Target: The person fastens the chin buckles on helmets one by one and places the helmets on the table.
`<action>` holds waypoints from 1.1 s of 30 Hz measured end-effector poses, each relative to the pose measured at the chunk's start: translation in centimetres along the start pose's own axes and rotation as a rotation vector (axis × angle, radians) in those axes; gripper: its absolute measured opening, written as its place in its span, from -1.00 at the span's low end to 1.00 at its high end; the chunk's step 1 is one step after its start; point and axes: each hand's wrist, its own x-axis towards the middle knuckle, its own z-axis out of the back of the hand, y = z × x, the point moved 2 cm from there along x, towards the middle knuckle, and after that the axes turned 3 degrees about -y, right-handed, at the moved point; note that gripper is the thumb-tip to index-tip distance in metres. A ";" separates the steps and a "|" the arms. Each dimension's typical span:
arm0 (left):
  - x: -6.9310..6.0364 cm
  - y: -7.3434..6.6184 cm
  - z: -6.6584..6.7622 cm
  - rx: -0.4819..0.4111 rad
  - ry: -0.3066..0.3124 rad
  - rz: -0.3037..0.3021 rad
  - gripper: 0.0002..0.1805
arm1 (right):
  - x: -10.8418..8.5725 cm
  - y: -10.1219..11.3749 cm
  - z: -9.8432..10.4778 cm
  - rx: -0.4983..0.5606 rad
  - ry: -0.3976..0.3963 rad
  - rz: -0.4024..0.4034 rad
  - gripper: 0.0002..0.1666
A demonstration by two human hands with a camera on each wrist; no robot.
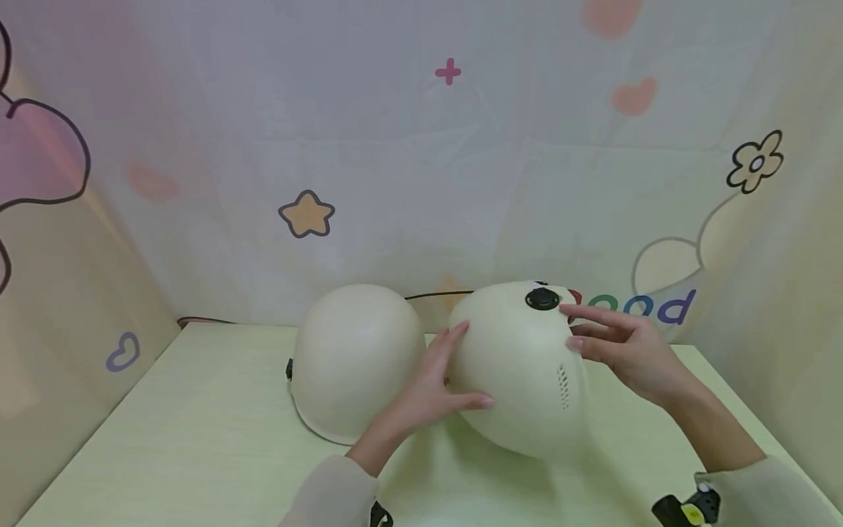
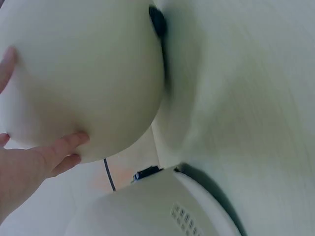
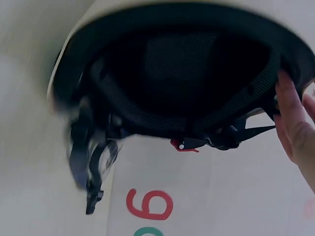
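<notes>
Two cream helmets appear side by side. The left helmet [image 1: 358, 362] stands dome up on the table. The right helmet [image 1: 514, 380] is tilted, with an oval black vent and rows of small holes on its shell. My left hand [image 1: 431, 384] rests spread on that shell, with its fingers [image 2: 69, 142] fairly straight against the dome. My right hand [image 1: 622, 348] pinches its rim. In the right wrist view, fingers [image 3: 290, 105] reach the dark padded lining [image 3: 182, 64]. Black straps [image 3: 86, 152] and a buckle hang below the opening.
The pale table [image 1: 197, 432] extends around both helmets. A printed cloth backdrop [image 1: 421, 146] rises behind and at both sides. A thin dark cable [image 1: 437, 294] runs along the back. A wrist camera [image 1: 688, 509] sits at my right sleeve.
</notes>
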 end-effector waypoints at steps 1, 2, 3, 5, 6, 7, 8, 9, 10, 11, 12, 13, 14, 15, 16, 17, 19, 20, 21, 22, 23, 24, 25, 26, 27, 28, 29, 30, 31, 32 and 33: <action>0.0 0.0 -0.3 -0.014 0.007 0.010 0.09 | 0.0 0.2 -0.1 -0.017 0.005 -0.001 -0.46; 0.0 0.1 -0.5 -0.028 0.011 0.021 0.10 | 0.0 0.4 -0.3 -0.044 0.008 -0.001 -0.46; 0.0 0.2 -0.7 -0.044 0.013 0.027 0.10 | 0.0 0.6 -0.4 -0.072 0.008 0.000 -0.45; 0.0 0.3 -1.0 -0.075 0.013 0.042 0.10 | -0.1 0.7 -0.4 -0.113 0.001 -0.001 -0.45; -0.1 0.4 -1.1 -0.081 0.012 0.044 0.10 | -0.1 0.8 -0.4 -0.128 0.000 -0.002 -0.44; -0.1 0.4 -1.1 -0.086 0.011 0.047 0.09 | -0.2 0.7 -0.4 -0.140 0.000 -0.003 -0.44; -0.1 0.5 -1.2 -0.089 0.009 0.050 0.08 | -0.2 0.7 -0.4 -0.146 -0.001 -0.004 -0.44; -0.2 0.5 -1.2 -0.089 0.009 0.053 0.08 | -0.3 0.7 -0.4 -0.151 -0.002 -0.004 -0.43; -0.2 0.4 -1.2 -0.087 0.009 0.055 0.08 | -0.3 0.7 -0.5 -0.157 -0.004 -0.003 -0.43; -0.2 0.4 -1.2 -0.084 0.008 0.055 0.08 | -0.4 0.7 -0.5 -0.157 -0.003 0.001 -0.43; -0.2 0.4 -1.2 -0.078 0.006 0.053 0.08 | -0.4 0.7 -0.6 -0.160 -0.003 0.007 -0.43; -0.2 0.4 -1.2 -0.073 0.003 0.048 0.08 | -0.5 0.7 -0.6 -0.162 -0.004 0.012 -0.44; -0.2 0.4 -1.2 -0.066 0.000 0.043 0.08 | -0.5 0.7 -0.7 -0.159 -0.006 0.019 -0.44; -0.2 0.4 -1.2 -0.060 -0.004 0.038 0.07 | -0.5 0.7 -0.8 -0.151 -0.007 0.026 -0.44; -0.2 0.4 -1.2 -0.056 -0.007 0.031 0.06 | -0.6 0.6 -0.8 -0.146 -0.008 0.031 -0.44; -0.1 0.4 -1.2 -0.053 -0.010 0.025 0.05 | -0.6 0.6 -0.9 -0.139 -0.009 0.032 -0.44; 0.0 0.4 -1.2 -0.053 -0.014 0.015 0.03 | -0.7 0.5 -1.2 -0.124 -0.016 0.031 -0.44; 0.0 0.4 -1.2 -0.053 -0.015 0.012 0.02 | -0.7 0.5 -1.3 -0.117 -0.021 0.029 -0.44; 0.0 0.4 -1.2 -0.052 -0.017 0.009 0.02 | -0.8 0.4 -1.4 -0.114 -0.028 0.026 -0.43; 0.0 0.4 -1.2 -0.047 -0.018 0.006 0.01 | -0.8 0.4 -1.6 -0.115 -0.037 0.020 -0.43; 0.0 0.4 -1.1 -0.039 -0.021 0.003 0.01 | -0.9 0.4 -1.7 -0.114 -0.045 0.017 -0.42; 0.0 0.4 -1.1 -0.029 -0.026 0.000 0.01 | -1.0 0.5 -1.9 -0.115 -0.051 0.017 -0.42; 0.0 0.4 -1.1 -0.020 -0.033 -0.002 0.02 | -1.0 0.5 -2.1 -0.119 -0.058 0.015 -0.42; 0.0 0.4 -1.1 -0.006 -0.040 -0.005 0.01 | -1.1 0.5 -2.3 -0.120 -0.060 0.014 -0.41; 0.0 0.4 -1.0 0.005 -0.048 -0.010 0.01 | -1.1 0.6 -2.4 -0.118 -0.058 0.014 -0.41; 0.0 0.5 -1.0 0.010 -0.055 -0.018 0.00 | -1.1 0.6 -2.6 -0.113 -0.056 0.014 -0.40; 0.0 0.5 -1.0 0.011 -0.063 -0.023 -0.01 | -1.1 0.7 -2.8 -0.109 -0.052 0.018 -0.40; 0.0 0.6 -1.0 0.011 -0.068 -0.027 -0.02 | -1.1 0.7 -3.0 -0.103 -0.049 0.018 -0.40; 0.0 0.6 -1.0 0.007 -0.073 -0.032 -0.03 | -1.0 0.7 -3.2 -0.097 -0.049 0.019 -0.40; 0.1 0.7 -1.0 0.005 -0.075 -0.037 -0.04 | -1.0 0.7 -3.3 -0.087 -0.047 0.022 -0.39; 0.1 0.7 -1.0 0.000 -0.077 -0.039 -0.04 | -0.9 0.7 -3.5 -0.082 -0.052 0.026 -0.40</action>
